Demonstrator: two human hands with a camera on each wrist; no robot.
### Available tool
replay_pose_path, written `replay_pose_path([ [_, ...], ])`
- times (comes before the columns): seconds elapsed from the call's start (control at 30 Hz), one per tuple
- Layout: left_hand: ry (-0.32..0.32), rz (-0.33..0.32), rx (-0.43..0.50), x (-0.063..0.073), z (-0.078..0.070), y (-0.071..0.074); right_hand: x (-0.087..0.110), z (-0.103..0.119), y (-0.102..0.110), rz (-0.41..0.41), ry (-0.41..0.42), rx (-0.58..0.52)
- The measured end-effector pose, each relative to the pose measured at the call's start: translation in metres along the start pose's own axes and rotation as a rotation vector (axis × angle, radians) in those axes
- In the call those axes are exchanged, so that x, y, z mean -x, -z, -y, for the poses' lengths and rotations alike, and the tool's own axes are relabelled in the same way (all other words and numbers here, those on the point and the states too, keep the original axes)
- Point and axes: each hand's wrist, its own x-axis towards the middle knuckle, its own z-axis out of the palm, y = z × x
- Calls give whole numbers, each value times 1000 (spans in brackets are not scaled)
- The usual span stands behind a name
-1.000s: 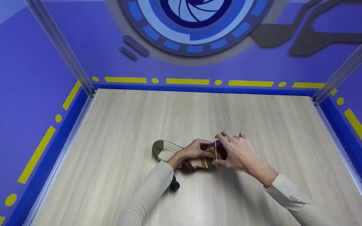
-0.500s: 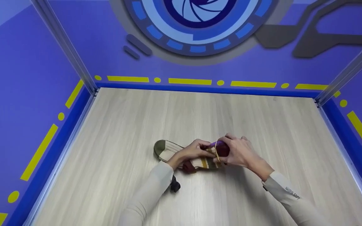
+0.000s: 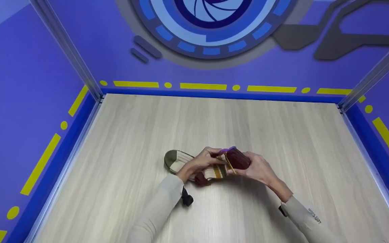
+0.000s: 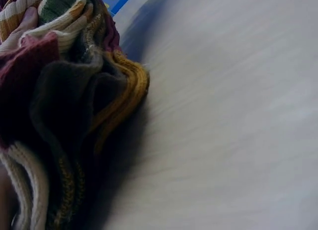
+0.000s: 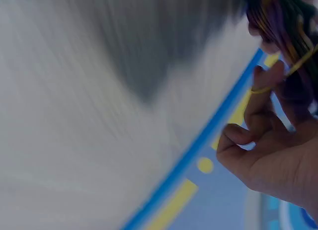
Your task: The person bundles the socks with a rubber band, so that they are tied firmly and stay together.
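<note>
A bundle of several striped knit socks [image 3: 182, 161] lies crosswise between my hands, olive-toed at the left and dark red at the right end. My left hand [image 3: 200, 162] grips it around the middle; folded layers in maroon, mustard, green and cream fill the left wrist view's socks [image 4: 74, 96]. A thin yellow rubber band [image 3: 229, 161] crosses the bundle near its dark red end. My right hand [image 3: 258, 169] is at that end, with the band looped over a finger and stretched, as the right wrist view of the rubber band [image 5: 302, 63] shows.
The pale wood tabletop [image 3: 140, 128] extends around the hands. A blue back wall [image 3: 208, 76] and side walls with yellow dashes enclose it. Beside the left sleeve [image 3: 160, 202] a small black piece [image 3: 187, 199] shows.
The right hand has drawn back toward the right and lower, so more of the dark red end shows. The band now slants across the bundle. The left hand keeps its grip.
</note>
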Motion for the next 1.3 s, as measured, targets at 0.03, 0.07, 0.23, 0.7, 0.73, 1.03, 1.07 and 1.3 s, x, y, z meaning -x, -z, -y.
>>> replay_pose_path([
  [0.03,12,-15,16,0,0,0,1,-1,-4,-7,-28,-67],
  [0.07,23,-30,31,0,1,0,2,-3,-8,-14,-57,-133],
  [0.23,62,-80,88,1,3,-1,6,-4,-31,-91,-171,-356],
  [0.7,-25,-135,-130,1,0,-8,9,0,-45,-361,-126,-522],
  [0.73,-28,-134,-143,1,0,-8,9,-2,-46,-373,-85,-526],
  [1.03,-43,-115,-239,3,0,-8,10,-10,-44,-388,252,-548],
  [1.07,-40,-119,-252,3,-1,-8,9,-10,-42,-382,255,-545],
  [1.3,-22,-143,-328,7,-13,-11,8,-15,-38,-406,222,-524],
])
